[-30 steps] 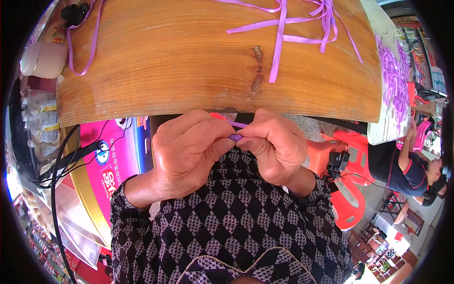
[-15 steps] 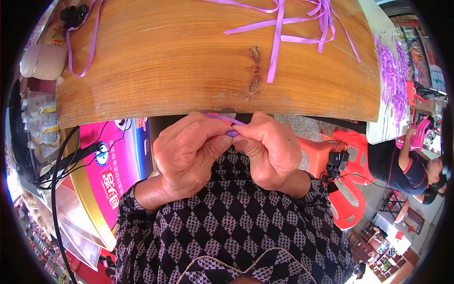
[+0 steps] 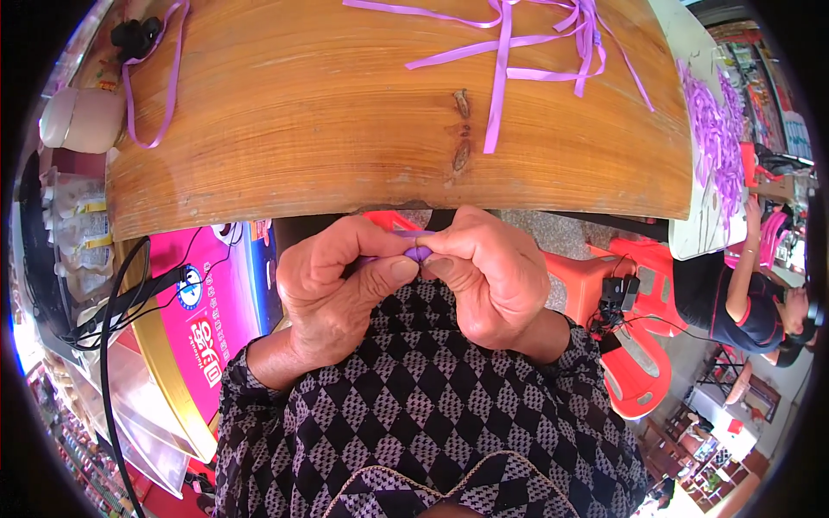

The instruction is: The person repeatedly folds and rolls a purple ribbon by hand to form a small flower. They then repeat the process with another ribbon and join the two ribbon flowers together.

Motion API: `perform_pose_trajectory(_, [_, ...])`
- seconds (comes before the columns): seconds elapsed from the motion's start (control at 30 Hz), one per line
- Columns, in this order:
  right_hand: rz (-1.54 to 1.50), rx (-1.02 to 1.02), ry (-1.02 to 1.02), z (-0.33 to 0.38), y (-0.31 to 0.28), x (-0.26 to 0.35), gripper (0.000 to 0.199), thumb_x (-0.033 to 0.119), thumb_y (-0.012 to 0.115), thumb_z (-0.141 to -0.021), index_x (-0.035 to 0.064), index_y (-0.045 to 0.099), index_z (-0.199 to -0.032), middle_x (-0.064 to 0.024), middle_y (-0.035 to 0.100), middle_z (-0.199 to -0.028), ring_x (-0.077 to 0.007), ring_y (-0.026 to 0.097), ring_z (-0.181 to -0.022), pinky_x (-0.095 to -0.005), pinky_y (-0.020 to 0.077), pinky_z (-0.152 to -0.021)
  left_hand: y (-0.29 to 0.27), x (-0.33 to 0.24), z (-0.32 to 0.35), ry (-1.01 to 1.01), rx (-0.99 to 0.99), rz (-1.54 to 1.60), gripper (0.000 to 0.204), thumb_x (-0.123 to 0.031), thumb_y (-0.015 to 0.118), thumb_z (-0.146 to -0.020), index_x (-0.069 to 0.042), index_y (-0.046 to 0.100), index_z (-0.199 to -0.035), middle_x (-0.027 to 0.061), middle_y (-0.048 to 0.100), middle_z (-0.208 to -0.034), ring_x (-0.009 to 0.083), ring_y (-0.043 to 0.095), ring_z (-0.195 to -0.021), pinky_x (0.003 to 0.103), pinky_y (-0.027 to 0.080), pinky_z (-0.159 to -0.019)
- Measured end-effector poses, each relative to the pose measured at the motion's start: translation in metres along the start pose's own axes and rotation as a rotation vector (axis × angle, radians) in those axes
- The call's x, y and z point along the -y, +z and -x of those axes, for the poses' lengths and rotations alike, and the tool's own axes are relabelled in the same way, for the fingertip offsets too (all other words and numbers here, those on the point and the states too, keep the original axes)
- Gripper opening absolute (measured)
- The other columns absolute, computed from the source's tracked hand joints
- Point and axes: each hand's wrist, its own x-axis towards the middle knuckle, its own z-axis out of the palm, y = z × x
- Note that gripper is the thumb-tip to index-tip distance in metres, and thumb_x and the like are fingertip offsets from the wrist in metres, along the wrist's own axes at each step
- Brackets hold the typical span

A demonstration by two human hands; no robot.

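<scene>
Just off the near edge of the wooden table (image 3: 302,164), my two hands meet fingertip to fingertip. A small loop of purple ribbon (image 3: 419,253) is pinched between them, mostly covered by my fingers. My left hand (image 3: 341,281) is closed on the ribbon from the left, thumb and forefinger pressed together. From the other side my right hand (image 3: 492,276) pinches the same ribbon between thumb and forefinger. A thin dark line crosses the ribbon at the pinch; what it is I cannot make out. Cut purple ribbon strips (image 3: 496,86) lie across the table's far right.
At the far left sit a ribbon loop (image 3: 173,78), a black object (image 3: 136,36) and a pinkish-white container (image 3: 82,119). A white board (image 3: 699,237) on the right holds a heap of purple ribbons (image 3: 712,129). Red plastic stools (image 3: 635,367) stand below; a co-worker (image 3: 734,293) sits at the right.
My left thumb and forefinger have shifted on the ribbon, leaving more of the purple loop showing between my hands. The co-worker's arm at the right has moved farther out.
</scene>
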Motion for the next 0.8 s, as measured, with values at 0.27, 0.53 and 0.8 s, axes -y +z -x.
perform_pose_trajectory(0.27, [0.048, -0.083, -0.063, -0.001, 0.010, -0.004, 0.013, -0.007, 0.064, -0.073, -0.0045, 0.056, -0.083, -0.0076, 0.051, -0.057, -0.0167, 0.047, -0.046, -0.0268, 0.0325, -0.041, 0.005, 0.004, 0.005, -0.042, -0.088, -0.030, 0.011, -0.001, 0.066, -0.076, 0.004, 0.061, -0.085, 0.0062, 0.063, -0.079, 0.0096, 0.057, -0.072, 0.021, 0.046, -0.067])
perform_pose_trajectory(0.53, [-0.029, -0.055, 0.182, 0.000, 0.007, -0.003, 0.006, -0.004, 0.059, -0.079, -0.0037, 0.057, -0.085, -0.0083, 0.057, -0.064, -0.0133, 0.053, -0.051, -0.0232, 0.0409, -0.046, 0.001, -0.007, -0.005, -0.360, -0.037, 0.284, 0.015, -0.005, 0.061, -0.083, 0.004, 0.058, -0.095, 0.0062, 0.063, -0.083, 0.0094, 0.057, -0.074, 0.020, 0.046, -0.068])
perform_pose_trajectory(0.8, [-0.030, -0.009, 0.238, -0.003, 0.002, 0.004, 0.007, 0.000, 0.059, -0.082, -0.0029, 0.059, -0.088, -0.0076, 0.060, -0.068, -0.0118, 0.057, -0.056, -0.0222, 0.0441, -0.050, 0.006, -0.003, -0.001, -0.279, -0.088, 0.233, 0.015, -0.005, 0.059, -0.085, 0.004, 0.058, -0.096, 0.0051, 0.062, -0.081, 0.0058, 0.055, -0.071, 0.017, 0.042, -0.061])
